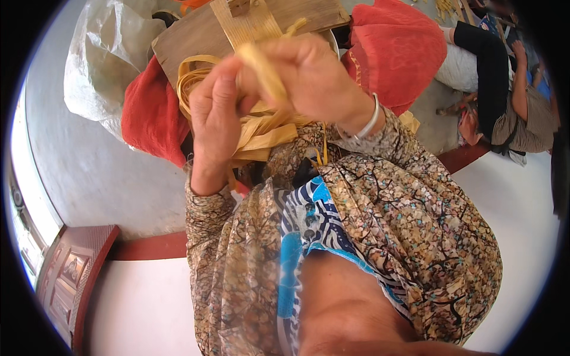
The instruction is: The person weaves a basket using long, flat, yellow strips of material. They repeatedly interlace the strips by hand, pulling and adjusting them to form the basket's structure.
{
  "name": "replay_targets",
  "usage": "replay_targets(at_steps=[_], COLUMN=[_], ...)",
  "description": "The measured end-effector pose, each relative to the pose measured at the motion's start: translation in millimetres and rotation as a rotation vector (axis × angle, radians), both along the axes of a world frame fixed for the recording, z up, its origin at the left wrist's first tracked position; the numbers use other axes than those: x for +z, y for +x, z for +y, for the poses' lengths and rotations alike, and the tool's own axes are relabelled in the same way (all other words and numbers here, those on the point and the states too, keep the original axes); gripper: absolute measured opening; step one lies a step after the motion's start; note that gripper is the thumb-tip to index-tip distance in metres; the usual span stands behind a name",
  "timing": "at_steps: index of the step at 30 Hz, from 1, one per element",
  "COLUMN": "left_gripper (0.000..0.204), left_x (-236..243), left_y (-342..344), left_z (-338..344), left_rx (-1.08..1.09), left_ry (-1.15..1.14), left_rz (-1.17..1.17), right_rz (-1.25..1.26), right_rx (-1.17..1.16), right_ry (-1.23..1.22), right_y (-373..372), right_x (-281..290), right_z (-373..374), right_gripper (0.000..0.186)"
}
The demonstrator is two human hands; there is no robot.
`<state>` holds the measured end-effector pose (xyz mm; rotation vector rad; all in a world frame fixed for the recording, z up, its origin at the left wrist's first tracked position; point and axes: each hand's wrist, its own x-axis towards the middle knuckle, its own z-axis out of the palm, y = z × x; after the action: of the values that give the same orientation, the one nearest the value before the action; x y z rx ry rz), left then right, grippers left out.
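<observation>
Both hands are raised close together over the lap, their fingers closed on a pale yellow strip [261, 68] that is bent over and slightly blurred. My left hand [215, 115] pinches at its left side, thumb up. From the right, my right hand [317, 77] grips it, with a silver bangle on the wrist. Just below them lies a loose bundle of flat yellow strips [267, 139], and more strips in a loop [189, 76] hang by the left fingers. Beyond the hands, a ridged piece of light wood [246, 26] rests on a wooden board [178, 47].
Red cloth [151, 113] drapes on the left and another red cloth [395, 53] on the right. A clear plastic bag [101, 59] stands at the far left. Another person [504, 89] sits at the far right. A carved wooden door [71, 279] is at lower left.
</observation>
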<state>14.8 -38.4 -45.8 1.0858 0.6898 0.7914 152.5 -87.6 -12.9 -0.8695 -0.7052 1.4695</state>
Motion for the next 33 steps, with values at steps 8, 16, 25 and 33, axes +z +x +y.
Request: replay_targets(at_steps=[8,16,25,33], left_gripper=[0.019,0.021,0.034,0.027], left_x=[-31.6,-51.5,-60.5,-45.6], left_y=[20.7,4.5,6.4,22.5], left_z=[6.6,-1.5,-11.3,4.3], left_rx=[-0.121,0.022,0.056,0.002], left_ry=[-0.291,1.0,0.79,0.514], left_rz=[0.035,0.817,0.469,0.622], right_rz=[-1.44,-1.132,0.224,-0.885], right_rx=[-0.346,-0.064,0.109,-0.278], right_ry=[0.324,0.137,-0.299,0.267], right_y=[24.2,33.2,20.9,16.1], right_x=[-64.3,-102.1,-103.4,-92.3], right_z=[18.5,1.6,-10.2,0.0], right_gripper=[0.017,0.016,0.024,0.009])
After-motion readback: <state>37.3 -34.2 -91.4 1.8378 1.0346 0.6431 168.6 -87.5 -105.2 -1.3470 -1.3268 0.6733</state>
